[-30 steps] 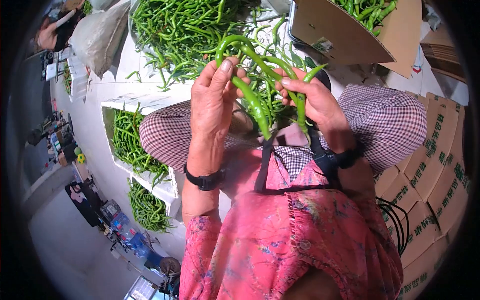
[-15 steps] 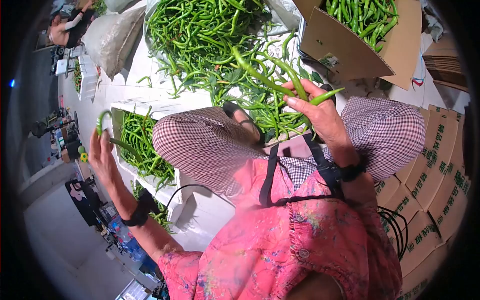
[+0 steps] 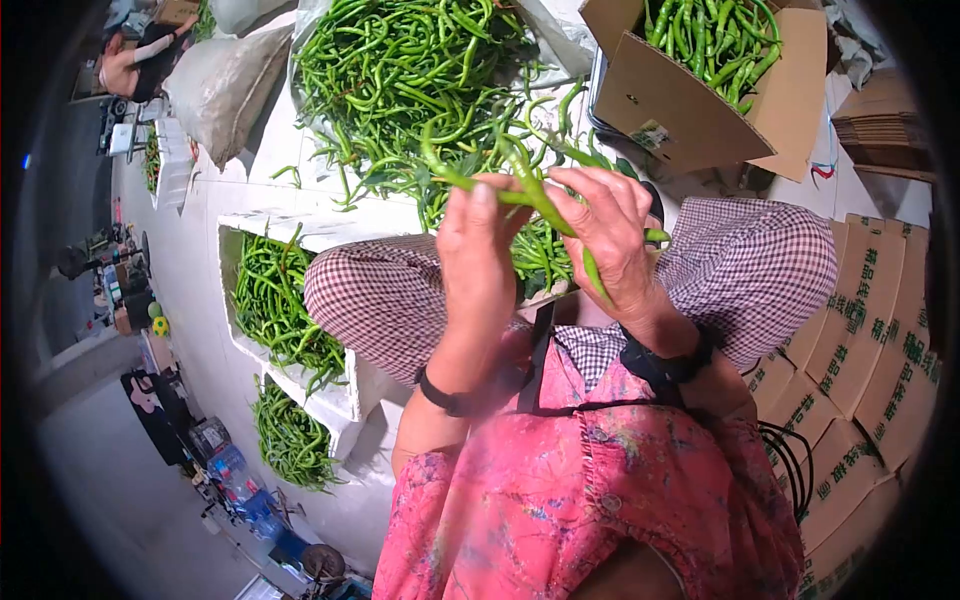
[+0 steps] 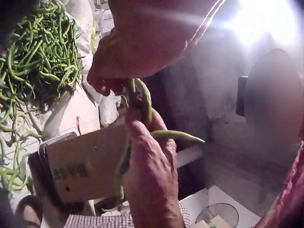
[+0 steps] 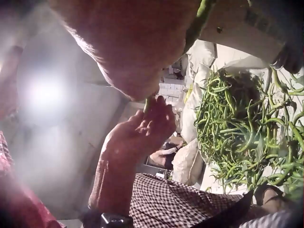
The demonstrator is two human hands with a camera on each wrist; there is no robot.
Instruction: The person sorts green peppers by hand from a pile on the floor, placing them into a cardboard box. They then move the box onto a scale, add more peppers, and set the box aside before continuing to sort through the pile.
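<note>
Both hands meet over the lap in the head view. My right hand (image 3: 612, 235) grips several long green chili peppers (image 3: 543, 205), which stick out on both sides of the fingers. One pepper's pointed tip (image 4: 185, 136) juts sideways from that hand in the left wrist view. My left hand (image 3: 476, 250) has its thumb and fingers on a light green chili pepper (image 3: 440, 165), pinching it beside the right hand. In the right wrist view, the left hand (image 5: 137, 130) has its fingertips at a pepper's end, partly hidden by the right hand.
A big heap of chili peppers (image 3: 410, 85) lies in front on the floor. Peppers fill a white foam box (image 3: 228, 290) at the left and a cardboard box (image 3: 690, 110) at front right. Flattened printed cartons (image 3: 850, 340) cover the right side. A sack (image 3: 230, 85) stands at far left.
My left hand swung out over the left foam box with a curved pepper, then came back to the right hand; that pepper is no longer in it. The right hand keeps its peppers.
</note>
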